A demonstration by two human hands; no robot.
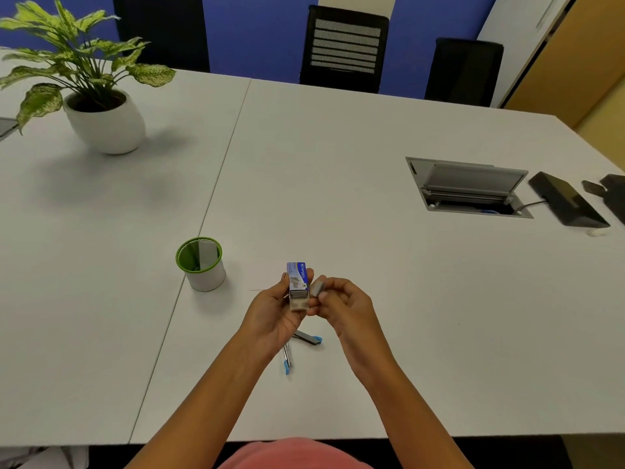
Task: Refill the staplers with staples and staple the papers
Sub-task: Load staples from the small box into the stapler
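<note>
Above the table's near edge, about midway along it, the left hand grips a staple box with its tray slid out. The right hand pinches a block of staples just beside the tray. Under the hands a blue-tipped stapler lies on the table, apparently swung open; whether it is one stapler or two I cannot tell. The task looks early: staples are out of the box but none visibly loaded, and no papers show, so loading and all stapling seem left. A cup stands left of the hands.
</note>
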